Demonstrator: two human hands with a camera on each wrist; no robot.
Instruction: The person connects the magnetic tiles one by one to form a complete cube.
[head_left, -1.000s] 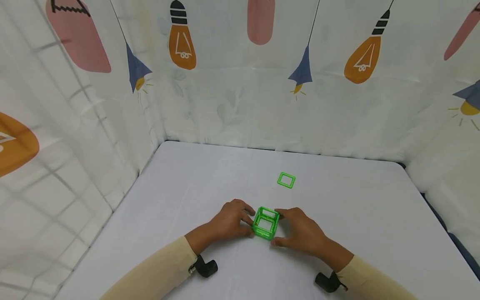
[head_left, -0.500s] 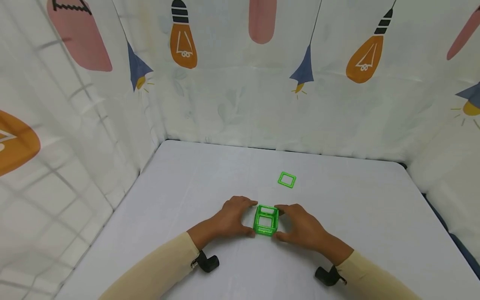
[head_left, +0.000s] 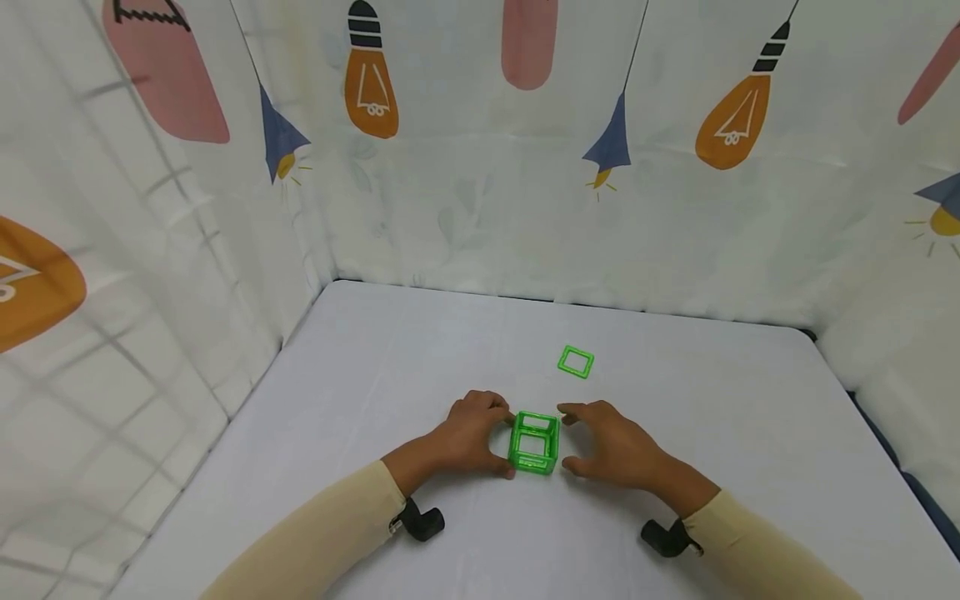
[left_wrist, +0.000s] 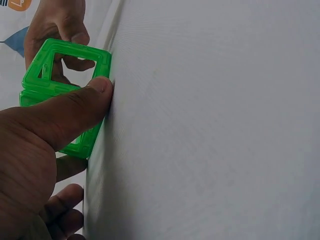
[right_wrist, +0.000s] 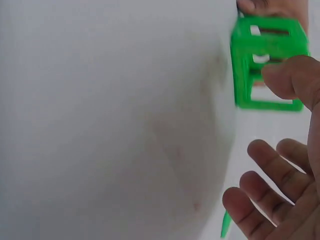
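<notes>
A cube of green see-through magnetic tiles [head_left: 534, 461] sits on the white table between both hands. The left hand [head_left: 467, 435] grips its left side; in the left wrist view the thumb [left_wrist: 82, 102] lies across one face of the cube [left_wrist: 75, 48], and a finger shows past its far edge. The right hand [head_left: 617, 447] is just off the cube's right side, thumb and fingers spread apart. From the right wrist, a gap shows between the fingers and the cube [right_wrist: 270, 46], with the thumb [right_wrist: 287, 77] overlapping it. Behind the cube lies a loose green square tile [head_left: 572, 372].
The white-covered table [head_left: 420, 342] is walled by hanging white cloth [head_left: 480, 208] printed with lamps and bulbs, at the back and both sides. A small black camera is strapped at each wrist, the left camera [head_left: 422, 523] and the right camera [head_left: 666, 539].
The cube has turned slightly to sit squarer. The right hand has let go and drawn off to the right, while the left fingers have come in against the cube.
</notes>
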